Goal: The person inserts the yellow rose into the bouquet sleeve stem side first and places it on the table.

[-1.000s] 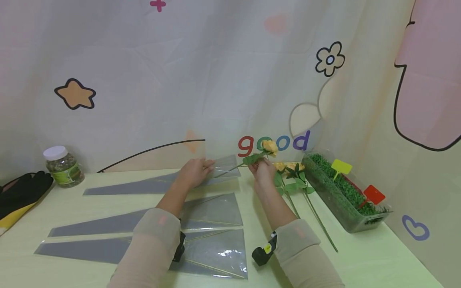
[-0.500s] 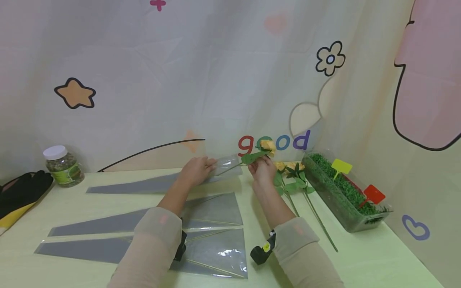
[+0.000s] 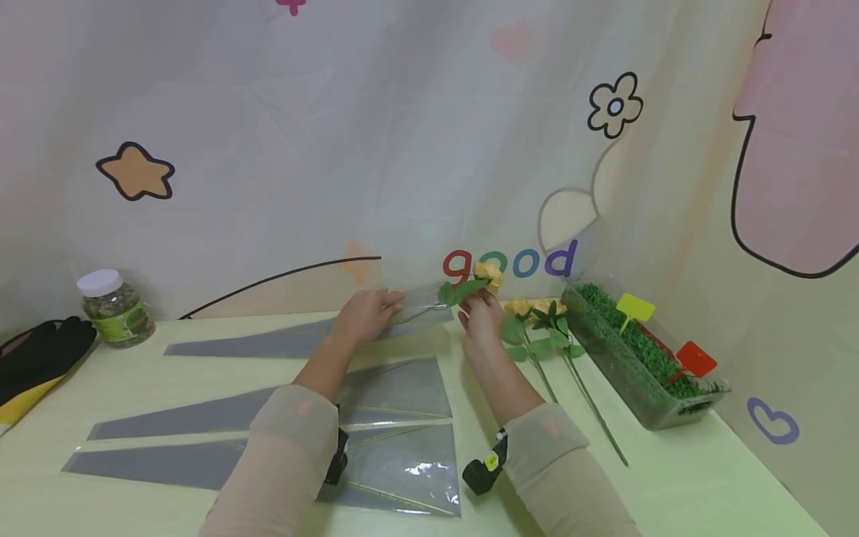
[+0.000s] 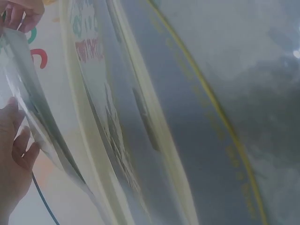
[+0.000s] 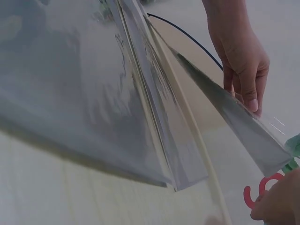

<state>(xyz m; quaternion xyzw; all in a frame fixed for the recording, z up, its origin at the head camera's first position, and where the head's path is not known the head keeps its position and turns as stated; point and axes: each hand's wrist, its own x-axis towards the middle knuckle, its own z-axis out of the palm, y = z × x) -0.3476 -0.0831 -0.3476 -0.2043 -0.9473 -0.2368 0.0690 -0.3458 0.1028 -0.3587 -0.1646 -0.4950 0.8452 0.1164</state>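
Observation:
In the head view, my left hand point(image 3: 370, 313) pinches the wide mouth of a grey-backed clear flower sleeve point(image 3: 262, 341), the farthest of three. The right wrist view shows that thumb and fingers on the sleeve's edge point(image 5: 220, 101), its mouth lifted. My right hand point(image 3: 482, 321) holds a yellow rose point(image 3: 490, 276) just under its bloom. The rose's stem points left into the mouth, and its green leaves point(image 3: 463, 291) lie at the opening. Right of that hand, two more yellow roses point(image 3: 542, 309) lie with stems toward me.
Two flat sleeves point(image 3: 403, 391) lie nearer me, partly under my left arm. A clear planter of green turf point(image 3: 644, 358) with yellow and red tags stands at right. At left are a lidded jar point(image 3: 117, 309) and a black-and-yellow cloth item point(image 3: 43, 365). A printed curtain backs the table.
My right hand has moved left with the rose, bringing its bloom and leaves closer to the sleeve's mouth. The sleeve has shifted slightly right; my left hand keeps its pinch.

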